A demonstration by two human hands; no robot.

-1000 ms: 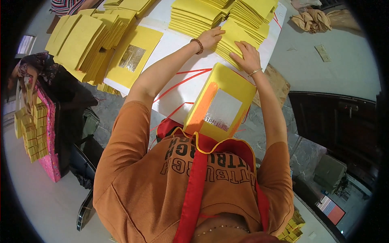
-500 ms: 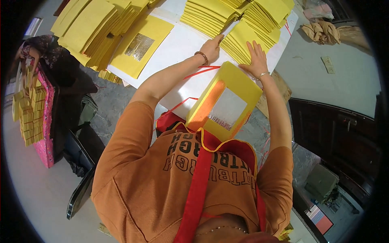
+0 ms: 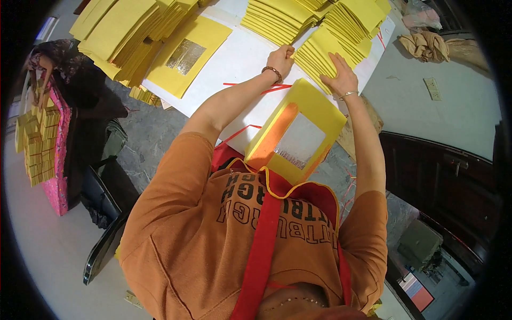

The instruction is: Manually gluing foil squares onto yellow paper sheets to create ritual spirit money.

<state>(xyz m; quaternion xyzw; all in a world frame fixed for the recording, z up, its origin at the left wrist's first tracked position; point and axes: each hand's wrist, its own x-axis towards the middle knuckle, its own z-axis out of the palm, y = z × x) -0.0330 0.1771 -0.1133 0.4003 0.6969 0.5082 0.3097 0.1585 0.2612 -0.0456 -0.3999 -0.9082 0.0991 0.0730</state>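
Note:
A fanned stack of yellow folded sheets, perhaps envelopes, lies on the white tabletop in front of me. At its left edge is my left hand, fingers curled in; what they hold, if anything, is hidden. My right hand rests along the stack's right edge, fingers stretched and apart, holding nothing. Nearer to me, between my forearms, a thick yellow block leans at the table's front edge. It has an orange stripe and a shiny silvery rectangle on its face. Red strips lie beside it.
More yellow stacks stand at the back and far left. A yellow sheet with a silvery window lies left. A black chair is at left, before another person at a pink-covered table. A dark door is at right.
My left hand has curled its fingers in and drawn slightly off the stack's edge. My right hand has slid a little right and its fingers are less spread.

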